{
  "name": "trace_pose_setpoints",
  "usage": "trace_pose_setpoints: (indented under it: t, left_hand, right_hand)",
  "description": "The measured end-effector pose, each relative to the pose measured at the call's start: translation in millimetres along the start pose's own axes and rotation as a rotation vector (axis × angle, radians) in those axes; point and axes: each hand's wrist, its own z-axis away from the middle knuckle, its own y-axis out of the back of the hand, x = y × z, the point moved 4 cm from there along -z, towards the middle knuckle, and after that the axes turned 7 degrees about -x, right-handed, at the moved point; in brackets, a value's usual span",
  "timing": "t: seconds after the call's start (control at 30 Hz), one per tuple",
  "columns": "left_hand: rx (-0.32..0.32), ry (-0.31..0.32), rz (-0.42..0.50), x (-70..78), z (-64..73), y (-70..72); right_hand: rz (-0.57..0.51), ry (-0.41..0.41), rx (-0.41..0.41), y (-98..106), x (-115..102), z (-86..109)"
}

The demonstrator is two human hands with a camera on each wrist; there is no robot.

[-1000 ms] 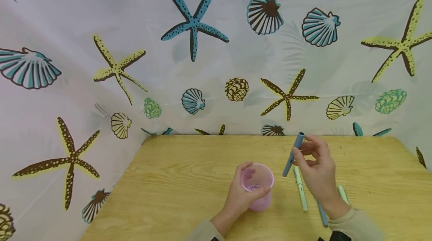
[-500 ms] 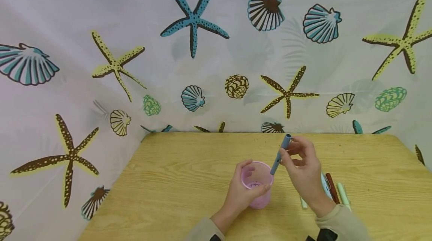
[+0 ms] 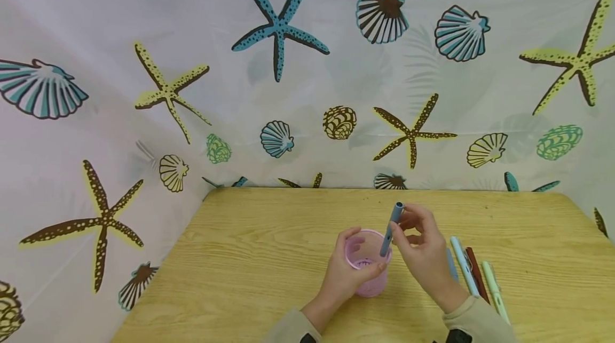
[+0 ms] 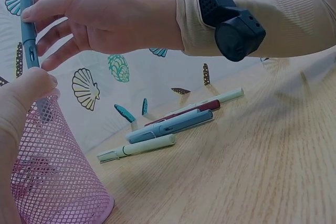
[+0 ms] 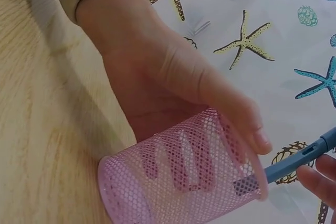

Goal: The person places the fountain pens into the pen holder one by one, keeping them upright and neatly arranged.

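Observation:
My left hand [image 3: 343, 273] grips a pink mesh pen cup [image 3: 372, 287], with fingers round its far side and the thumb along the near rim. The cup stands upright on the table. Between thumb and fingertips, my right hand [image 3: 425, 257] pinches a blue pen [image 3: 391, 229], tilted with its upper end leaning right. The pen's lower end is just inside the cup's mouth; in the right wrist view its tip shows through the mesh [image 5: 184, 166]. Seen from the left wrist, the pen [image 4: 28, 30] stands beside my left thumb at the rim.
Right of the cup several pens lie side by side on the wooden table [image 3: 250, 257]: a blue pen [image 3: 451, 264], a light blue pen [image 3: 464, 265], a dark red pen [image 3: 477, 273] and pale green pens [image 4: 139, 148]. A shell-and-starfish patterned cloth [image 3: 307, 92] hangs behind.
My right hand has moved left and a little down with the blue pen, from right of the cup to its mouth. The left hand and cup have stayed put.

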Motion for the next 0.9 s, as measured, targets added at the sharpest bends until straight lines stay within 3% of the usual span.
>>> trace_pose_setpoints:
  t: [0.23,0.57,0.7,0.9]
  left_hand:
    - [0.009,-0.005,-0.005,-7.0,-1.0,0.0]
    - [0.012,-0.004,-0.017,-8.5,-1.6,-0.3]
    - [0.009,0.009,-0.014,-10.3,-1.8,-0.4]
    - [0.007,0.001,-0.011,-10.1,-1.8,-0.3]
  right_hand:
    - [0.043,-0.015,-0.017,-4.5,3.4,6.1]
    - [0.1,0.02,-0.048,-7.1,-20.2,3.8]
    - [0.117,0.035,-0.072,-10.1,-10.6,8.1]
    - [0.142,0.036,-0.111,-14.6,20.4,20.7]
